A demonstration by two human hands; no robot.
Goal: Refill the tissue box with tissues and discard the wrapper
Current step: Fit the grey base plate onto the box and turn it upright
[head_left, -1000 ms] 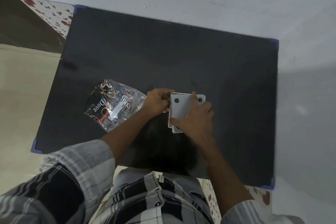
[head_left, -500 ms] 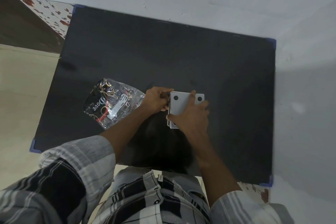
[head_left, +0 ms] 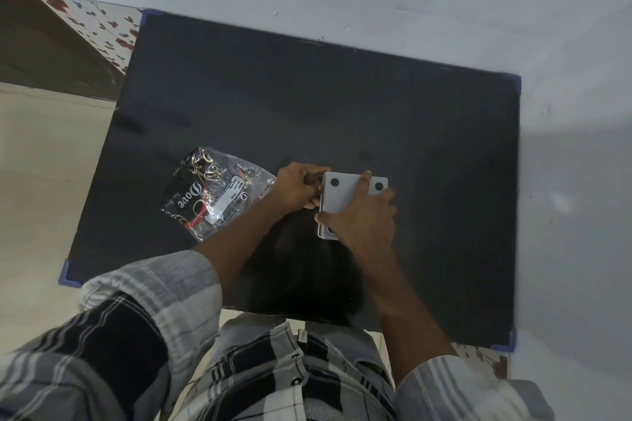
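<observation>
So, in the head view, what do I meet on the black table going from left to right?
Plastic wrapper → left hand → tissue box. The right hand lies over the tissue box, so it has no clear place in the order.

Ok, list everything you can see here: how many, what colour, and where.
white rectangular tissue box: one, white with black round feet, mid-table under the hands
clear plastic wrapper: one, black, red and gold print, lying left of the box
black table top: one, blue corners, against the wall
floral cloth: one, white with red flowers, far-left corner
left hand: one, grips the box's left edge
right hand: one, grips across the box
checked sleeves: two, grey-black, bottom
</observation>
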